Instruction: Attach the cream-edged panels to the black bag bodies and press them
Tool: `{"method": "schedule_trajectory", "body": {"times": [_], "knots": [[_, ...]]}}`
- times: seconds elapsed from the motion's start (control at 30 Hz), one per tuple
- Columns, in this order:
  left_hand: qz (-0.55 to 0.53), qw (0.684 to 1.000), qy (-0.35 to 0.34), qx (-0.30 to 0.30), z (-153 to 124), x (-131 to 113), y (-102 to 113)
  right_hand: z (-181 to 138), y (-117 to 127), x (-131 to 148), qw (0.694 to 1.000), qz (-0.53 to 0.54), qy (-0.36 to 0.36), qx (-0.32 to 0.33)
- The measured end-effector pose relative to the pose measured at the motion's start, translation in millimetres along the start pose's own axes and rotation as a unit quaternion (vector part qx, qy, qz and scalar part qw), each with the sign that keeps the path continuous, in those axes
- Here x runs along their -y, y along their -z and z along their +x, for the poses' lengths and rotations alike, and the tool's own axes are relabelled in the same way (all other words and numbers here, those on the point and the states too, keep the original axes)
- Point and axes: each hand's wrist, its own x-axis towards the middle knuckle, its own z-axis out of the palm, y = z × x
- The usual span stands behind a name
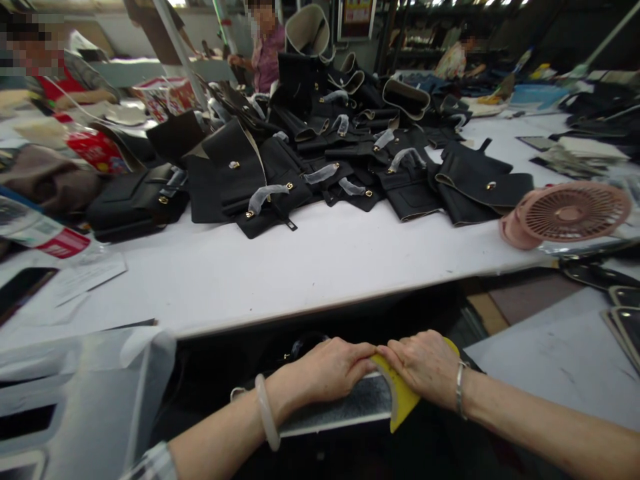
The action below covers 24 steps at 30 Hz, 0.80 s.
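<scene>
Both hands meet over the gap in front of the table. My left hand (330, 370) is closed over the upper edge of a dark grey panel (345, 407) with a pale lower edge; its fingertips reach the corner of a yellow piece (403, 400). That piece is bent, with a curved, grey-edged side against the panel's end. My right hand (425, 363) grips the yellow piece from above, fingers curled and thumb side towards my left hand. The undersides of both hands' grips are hidden. Dark material lies below them in shadow.
Black leather bags (320, 147) with wrapped handles are heaped across the white table (300, 267). A pink fan (570, 213) stands right; a plastic bottle (55, 233) and phone (23, 290) lie left. A translucent bin (100, 393) is near my left arm. Several people sit or stand beyond.
</scene>
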Motion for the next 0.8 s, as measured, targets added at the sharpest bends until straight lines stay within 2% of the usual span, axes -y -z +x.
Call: {"method": "schedule_trajectory", "body": {"times": [0.27, 0.4, 0.53, 0.67, 0.7, 0.73, 0.77, 0.8], "knots": [[-0.072, 0.997, -0.016, 0.030, -5, -2, 4, -19, -4, 24, 0.997, 0.005, -0.078, 0.004], [-0.136, 0.988, 0.028, 0.065, -1, -2, 14, -29, -6, 36, 0.995, 0.018, -0.100, -0.003], [-0.155, 0.985, 0.056, 0.044, 11, 2, 18, -40, -14, 39, 0.991, 0.062, -0.121, -0.011], [-0.175, 0.982, 0.063, 0.026, 19, 7, 15, -59, -25, 33, 0.979, 0.153, -0.132, -0.002], [-0.183, 0.981, 0.064, 0.025, 20, 8, 14, -63, -27, 30, 0.964, 0.215, -0.157, 0.004], [-0.190, 0.979, 0.066, 0.024, 20, 9, 13, -67, -29, 28, 0.932, 0.308, -0.193, 0.009], [-0.194, 0.978, 0.067, 0.024, 21, 11, 13, -70, -30, 26, 0.876, 0.425, -0.229, 0.007], [-0.197, 0.978, 0.068, 0.024, 21, 12, 13, -71, -30, 25, 0.795, 0.549, -0.256, -0.001]]}}
